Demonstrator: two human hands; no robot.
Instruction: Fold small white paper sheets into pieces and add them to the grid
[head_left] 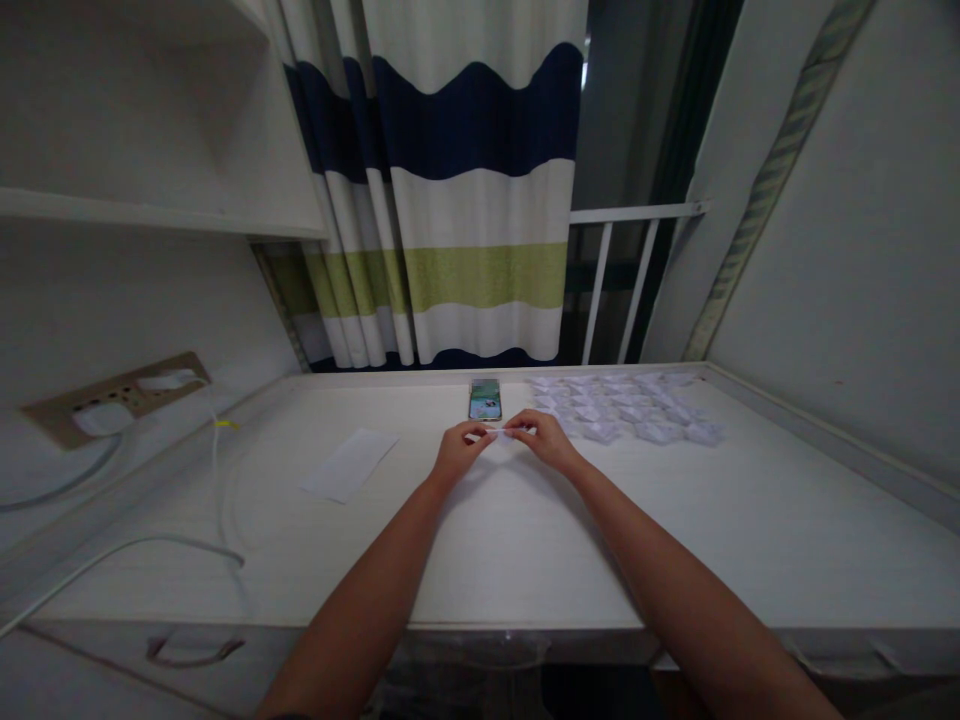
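Note:
Both hands meet over the middle of the white desk (525, 540), holding a small white piece of paper (496, 432) between them. My left hand (459, 447) pinches its left end with thumb and fingers. At the right end, my right hand (541, 436) grips it the same way. The paper looks narrow and seems folded, but its exact shape is too small to tell. Just beyond the hands lies a phone (485, 400) with its screen lit. To the right of the phone, several white folded paper pieces (622, 408) sit in rows.
A flat stack or sheet of white paper (351, 464) lies on the left of the desk. White cables (150, 540) run from a wall socket (116, 398) along the left side. Behind the desk hang a striped curtain (480, 210) and a white railing (637, 214).

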